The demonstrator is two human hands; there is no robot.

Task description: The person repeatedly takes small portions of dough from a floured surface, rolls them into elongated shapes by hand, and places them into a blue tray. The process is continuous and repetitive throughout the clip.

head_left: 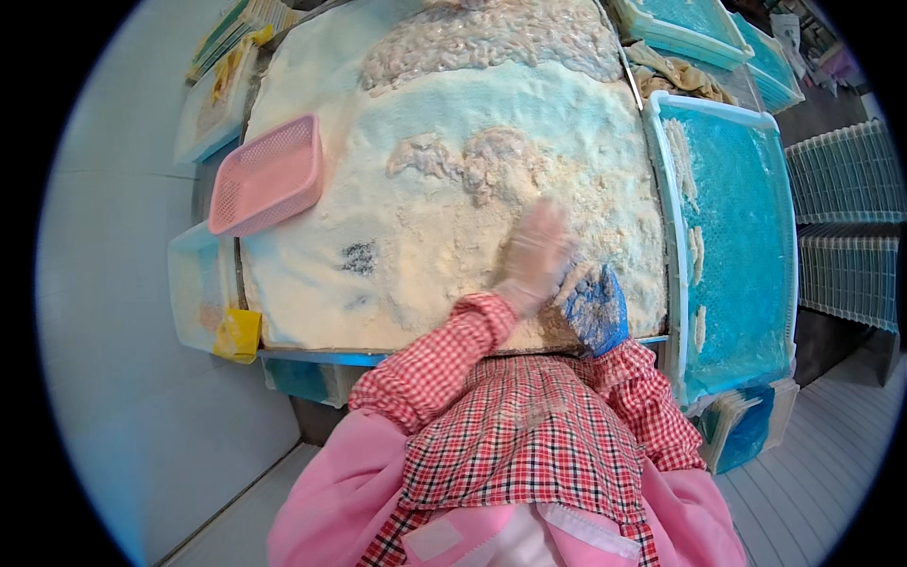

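The left hand [536, 253], in a clear glove, lay flat and open on the flour bed [444, 236]. Just beside it, the right hand [593, 307], in a blue glove, pressed into the flour; its grip could not be determined. A pink basket [267, 176] sat well left, and a blue tray [737, 236] to the right held coated pieces [681, 156].

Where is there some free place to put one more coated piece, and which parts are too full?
The blue mesh tray is mostly bare right of the coated pieces along its left rim. The breading bed is open below the pink basket. It is crowded around the left hand, the right hand, and the heap above them.
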